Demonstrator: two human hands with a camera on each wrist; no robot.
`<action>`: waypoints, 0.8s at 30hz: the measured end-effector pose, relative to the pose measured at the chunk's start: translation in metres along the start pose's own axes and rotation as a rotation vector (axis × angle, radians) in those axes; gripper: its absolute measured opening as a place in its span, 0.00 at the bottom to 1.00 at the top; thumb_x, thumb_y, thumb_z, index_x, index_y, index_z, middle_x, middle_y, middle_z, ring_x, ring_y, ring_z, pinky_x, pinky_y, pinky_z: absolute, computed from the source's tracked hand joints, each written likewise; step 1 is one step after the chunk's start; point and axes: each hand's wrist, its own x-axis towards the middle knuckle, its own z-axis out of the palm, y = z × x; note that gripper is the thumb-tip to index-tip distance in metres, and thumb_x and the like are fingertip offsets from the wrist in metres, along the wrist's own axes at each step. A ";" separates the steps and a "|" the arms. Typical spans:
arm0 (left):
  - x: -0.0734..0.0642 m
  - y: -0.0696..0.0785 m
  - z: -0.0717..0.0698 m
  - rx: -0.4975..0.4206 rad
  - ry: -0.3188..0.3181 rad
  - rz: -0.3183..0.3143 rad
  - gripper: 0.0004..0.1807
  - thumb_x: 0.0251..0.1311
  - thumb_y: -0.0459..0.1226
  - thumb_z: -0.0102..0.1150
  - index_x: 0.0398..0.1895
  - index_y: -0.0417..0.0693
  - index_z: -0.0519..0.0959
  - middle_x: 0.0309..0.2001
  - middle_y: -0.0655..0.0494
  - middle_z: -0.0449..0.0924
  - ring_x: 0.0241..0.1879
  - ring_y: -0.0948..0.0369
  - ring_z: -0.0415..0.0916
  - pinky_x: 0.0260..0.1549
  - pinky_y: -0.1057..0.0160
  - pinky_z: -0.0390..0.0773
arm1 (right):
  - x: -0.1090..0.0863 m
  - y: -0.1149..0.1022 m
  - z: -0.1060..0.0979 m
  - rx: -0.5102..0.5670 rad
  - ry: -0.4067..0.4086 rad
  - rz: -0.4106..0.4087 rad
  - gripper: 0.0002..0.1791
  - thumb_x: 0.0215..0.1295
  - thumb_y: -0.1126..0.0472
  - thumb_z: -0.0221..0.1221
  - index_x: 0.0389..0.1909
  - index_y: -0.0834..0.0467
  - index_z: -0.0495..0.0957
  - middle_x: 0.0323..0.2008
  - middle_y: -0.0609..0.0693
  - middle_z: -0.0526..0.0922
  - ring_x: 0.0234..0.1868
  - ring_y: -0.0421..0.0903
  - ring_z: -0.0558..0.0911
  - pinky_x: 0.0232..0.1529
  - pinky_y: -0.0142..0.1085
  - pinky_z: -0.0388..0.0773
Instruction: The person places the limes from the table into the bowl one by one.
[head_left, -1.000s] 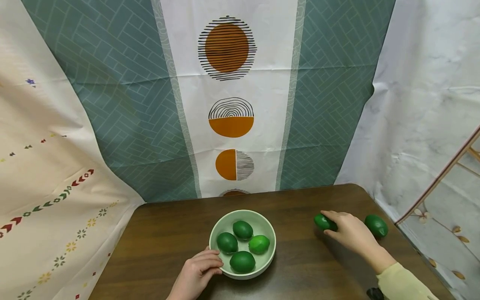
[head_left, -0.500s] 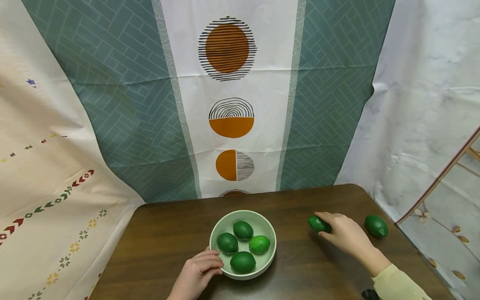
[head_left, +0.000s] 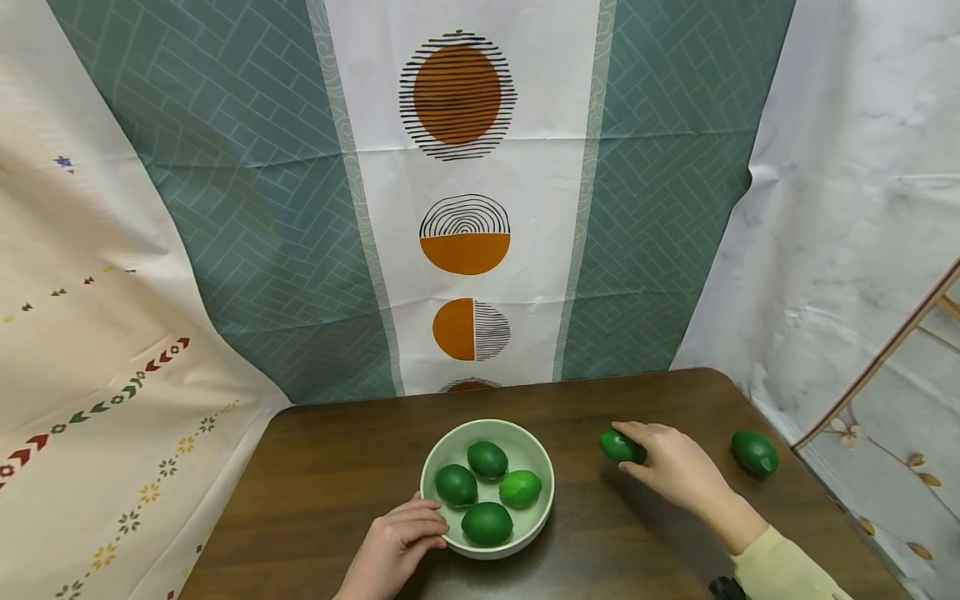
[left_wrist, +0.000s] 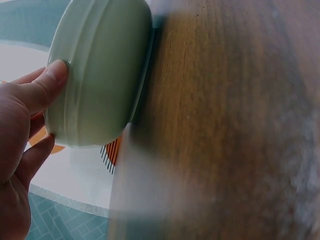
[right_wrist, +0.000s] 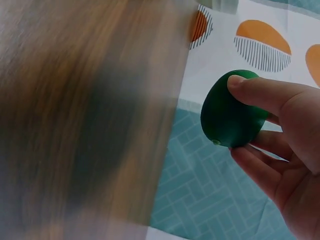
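A pale green bowl (head_left: 546, 500) stands on the wooden table with several limes inside, one of them a brighter lime (head_left: 520, 489). My left hand (head_left: 393, 542) grips the bowl's near left rim, thumb on the outer wall (left_wrist: 105, 75) in the left wrist view. Right of the bowl, my right hand (head_left: 678, 471) holds a dark green lime (head_left: 621, 446) between thumb and fingers. In the right wrist view that lime (right_wrist: 230, 115) is held clear of the tabletop. Another dark green lime (head_left: 754, 452) lies on the table beyond the right hand.
The brown wooden table (head_left: 322, 475) reaches back to a patterned cloth (head_left: 465, 333) hanging behind it. A marbled cloth (head_left: 832, 250) borders the right side, and a cream cloth (head_left: 112, 333) the left. A small black object (head_left: 726, 588) shows by the right sleeve.
My right hand has moved left toward the bowl, carrying the lime away from the one on the table. The left hand and the bowl have stayed where they were.
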 end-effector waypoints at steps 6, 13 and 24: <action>0.001 0.000 0.000 -0.003 0.005 0.008 0.14 0.49 0.26 0.82 0.38 0.46 0.91 0.41 0.54 0.90 0.48 0.47 0.89 0.73 0.60 0.72 | 0.004 -0.011 0.001 0.013 0.011 -0.015 0.35 0.56 0.60 0.81 0.66 0.60 0.83 0.56 0.57 0.88 0.53 0.57 0.89 0.51 0.51 0.90; 0.000 -0.002 0.003 -0.004 0.025 0.044 0.20 0.41 0.22 0.83 0.39 0.45 0.91 0.41 0.52 0.91 0.49 0.46 0.89 0.74 0.61 0.68 | 0.007 -0.020 0.002 0.018 0.006 -0.042 0.35 0.56 0.59 0.82 0.66 0.59 0.83 0.57 0.54 0.88 0.55 0.56 0.88 0.53 0.52 0.89; 0.002 0.002 0.000 -0.029 -0.003 0.003 0.18 0.44 0.21 0.82 0.39 0.43 0.91 0.41 0.53 0.91 0.51 0.43 0.88 0.74 0.56 0.69 | 0.015 -0.036 0.005 0.049 0.013 -0.088 0.35 0.56 0.59 0.82 0.66 0.58 0.83 0.57 0.52 0.88 0.55 0.52 0.88 0.54 0.49 0.89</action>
